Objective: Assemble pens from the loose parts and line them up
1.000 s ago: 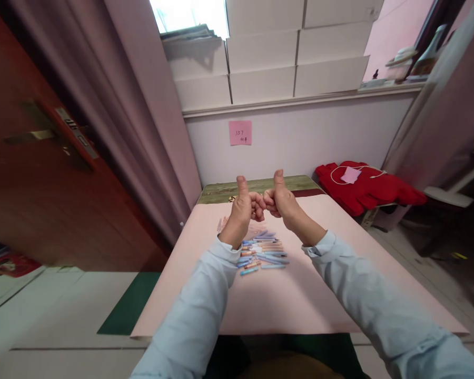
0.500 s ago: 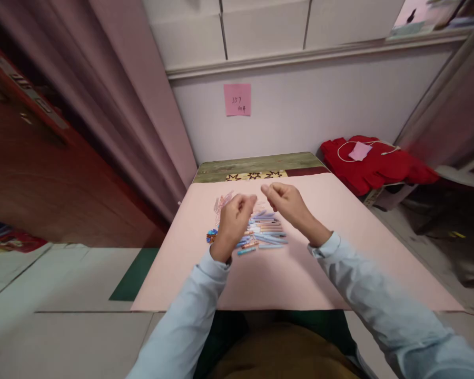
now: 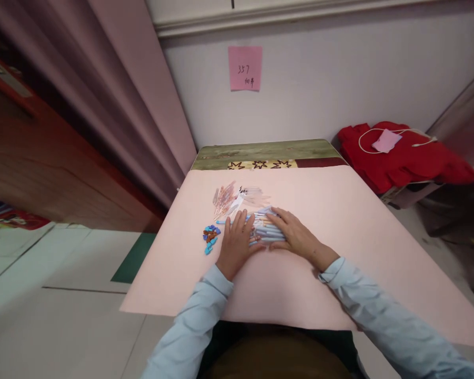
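On the pink-covered worktop, your left hand and right hand rest with fingers extended, unclenched, touching the bundle of pens from either end; I can't tell how firmly they press. The pens lie between your palms, neither hand nearer, their long axes running roughly parallel to the worktop's near edge. Count one bundle, overlapping too much to number its pens; toward the far edge, two slim-piece heaps, a pinkish heap and a pale heap; toward the left edge, one cluster of small blue and brown pieces, too crowded to count.
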`<action>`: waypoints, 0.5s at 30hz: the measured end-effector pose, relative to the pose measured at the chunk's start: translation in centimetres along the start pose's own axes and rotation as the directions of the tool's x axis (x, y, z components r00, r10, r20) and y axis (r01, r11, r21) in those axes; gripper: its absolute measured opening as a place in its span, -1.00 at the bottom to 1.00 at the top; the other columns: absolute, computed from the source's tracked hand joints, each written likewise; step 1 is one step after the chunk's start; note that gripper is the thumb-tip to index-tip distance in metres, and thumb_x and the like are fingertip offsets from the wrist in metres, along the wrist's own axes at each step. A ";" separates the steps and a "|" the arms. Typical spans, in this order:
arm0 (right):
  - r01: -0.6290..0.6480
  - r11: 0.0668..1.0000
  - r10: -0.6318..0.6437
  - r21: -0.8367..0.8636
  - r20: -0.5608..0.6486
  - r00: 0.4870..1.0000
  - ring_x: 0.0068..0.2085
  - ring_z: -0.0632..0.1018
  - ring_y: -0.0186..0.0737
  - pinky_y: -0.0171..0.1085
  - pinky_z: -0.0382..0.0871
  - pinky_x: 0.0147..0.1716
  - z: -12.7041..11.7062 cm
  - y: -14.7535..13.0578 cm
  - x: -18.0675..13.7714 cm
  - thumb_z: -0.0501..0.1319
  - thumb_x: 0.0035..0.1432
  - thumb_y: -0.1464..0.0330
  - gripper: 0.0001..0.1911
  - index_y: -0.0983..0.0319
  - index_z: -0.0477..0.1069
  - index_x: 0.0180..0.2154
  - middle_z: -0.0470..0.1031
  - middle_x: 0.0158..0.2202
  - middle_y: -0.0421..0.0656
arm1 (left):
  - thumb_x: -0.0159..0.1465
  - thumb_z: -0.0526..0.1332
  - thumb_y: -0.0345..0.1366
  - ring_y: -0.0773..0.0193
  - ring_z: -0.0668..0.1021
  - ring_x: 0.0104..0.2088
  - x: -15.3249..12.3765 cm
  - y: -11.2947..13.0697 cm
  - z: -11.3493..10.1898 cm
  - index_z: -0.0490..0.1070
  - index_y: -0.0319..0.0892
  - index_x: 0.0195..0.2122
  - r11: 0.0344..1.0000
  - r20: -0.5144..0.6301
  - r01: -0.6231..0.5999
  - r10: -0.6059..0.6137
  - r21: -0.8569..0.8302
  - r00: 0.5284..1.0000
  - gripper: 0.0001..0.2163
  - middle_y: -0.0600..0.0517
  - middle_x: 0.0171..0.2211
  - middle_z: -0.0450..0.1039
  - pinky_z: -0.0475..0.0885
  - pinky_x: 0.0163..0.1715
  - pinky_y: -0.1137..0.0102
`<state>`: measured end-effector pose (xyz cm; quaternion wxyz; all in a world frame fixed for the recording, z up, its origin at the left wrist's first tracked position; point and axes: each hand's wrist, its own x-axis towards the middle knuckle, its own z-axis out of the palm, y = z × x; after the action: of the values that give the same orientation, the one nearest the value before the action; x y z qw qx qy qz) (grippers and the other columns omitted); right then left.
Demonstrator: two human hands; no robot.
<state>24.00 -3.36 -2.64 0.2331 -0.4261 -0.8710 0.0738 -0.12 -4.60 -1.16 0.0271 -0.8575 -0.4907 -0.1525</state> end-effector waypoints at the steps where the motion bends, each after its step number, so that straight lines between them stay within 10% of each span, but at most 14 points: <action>1: 0.006 1.000 -0.006 0.012 -0.012 1.000 0.33 0.22 0.18 0.16 0.18 0.26 0.0 0.3 0.3 0.29 0.13 -0.04 -0.06 0.19 0.02 0.38 0.11 0.36 0.17 | 0.22 0.24 0.11 -0.11 0.12 0.39 0.4 -0.2 0.1 0.12 -0.17 0.34 1.000 -0.003 -0.009 0.009 0.008 1.000 -0.25 -0.26 0.37 0.09 0.03 0.32 -0.12; 15: 0.014 1.000 -0.013 0.022 -0.060 0.998 0.21 0.39 0.12 0.10 0.31 0.19 1.3 2.7 3.0 0.25 0.22 0.06 -0.24 0.19 0.13 0.33 0.33 0.24 0.09 | 0.26 0.15 0.14 -0.06 0.26 0.33 2.6 -1.5 0.6 0.20 -0.19 0.29 1.000 -0.024 -0.019 0.020 0.015 1.000 -0.31 -0.22 0.29 0.26 0.09 0.33 -0.05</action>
<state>23.72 0.74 -3.70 0.2643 -0.4197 -0.8656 0.0692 -0.01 -1.59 -1.15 0.0410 -0.8600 -0.4831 -0.1591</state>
